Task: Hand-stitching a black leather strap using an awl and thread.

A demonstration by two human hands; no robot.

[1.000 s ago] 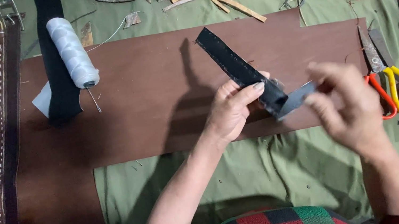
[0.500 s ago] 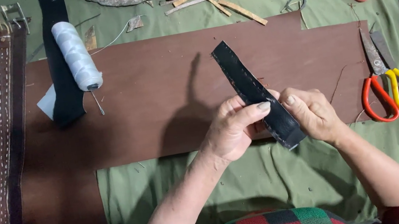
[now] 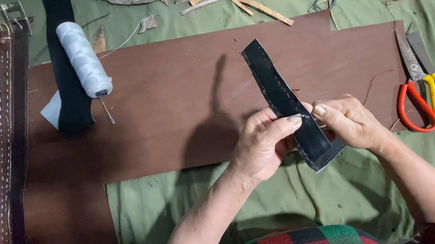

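I see both hands pinching the long black leather strip (image 3: 285, 102) w/ stitched edges: left hand (image 3: 261, 145) fingers closed on its left edge, right hand (image 3: 350, 123) fingertips closed opposite. Strip's long axis runs up-left, away from fingers, over the brown leather sheet (image 3: 167, 101).

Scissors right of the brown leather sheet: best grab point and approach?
Probably grip the scissors at the loops, one orange, one yellow, coming from the near side. They lie flat, loops toward the person, blades pointing away. The right hand is nearest, though it now pinches the black strap with the left hand.
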